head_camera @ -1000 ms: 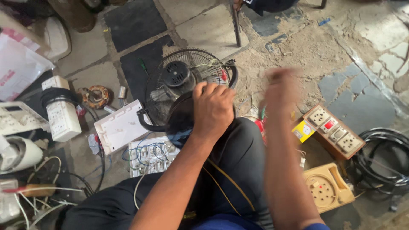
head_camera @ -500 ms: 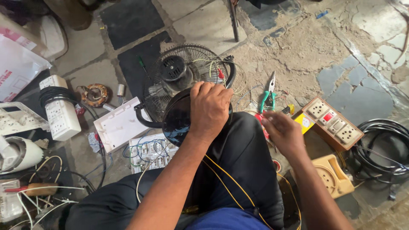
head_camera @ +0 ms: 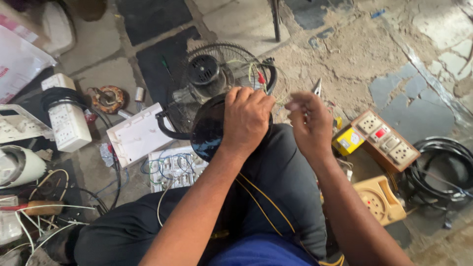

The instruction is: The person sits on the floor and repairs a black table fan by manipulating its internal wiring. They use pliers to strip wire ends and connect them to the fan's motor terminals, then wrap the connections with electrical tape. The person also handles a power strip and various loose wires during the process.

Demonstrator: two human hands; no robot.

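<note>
- Cracked grey concrete floor (head_camera: 345,44), patched with sandy, crumbled mortar and bluish stone slabs (head_camera: 419,98) at right.
- Dark square floor tiles (head_camera: 152,15) set among paler ones at upper left.
- Thin dark metal furniture leg (head_camera: 276,19) standing on the floor at top centre.
- Wooden switchboard with white sockets and a red switch (head_camera: 387,140) lying right of centre.
- Coiled black cable (head_camera: 443,172) at the right edge.
- White extension box wrapped in black cord (head_camera: 64,118) at left.
- Even daylight, soft shadows.
</note>
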